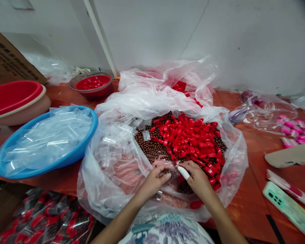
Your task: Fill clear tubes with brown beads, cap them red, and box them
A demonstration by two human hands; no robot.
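Observation:
My left hand (154,181) pinches a small clear plastic case (174,173) with dark contents, low over the open plastic bag. My right hand (197,178) is closed at the case's upper end, a white cover on its thumb (183,173). A speck of red shows by its fingertips; what they hold is too small to tell. Just beyond both hands lies a heap of red plastic caps (190,135) on brown beads (152,145). Clear cases (117,135) are piled on the bag's left side. Another case (157,195) lies beneath my left hand.
At left stands a blue basin (91,135) of clear plastic pieces; behind it are red basins (38,88) and a carton (12,61). Filled red-capped cases (45,220) lie below the table edge. A phone (289,210) and pink pieces (298,127) are at right.

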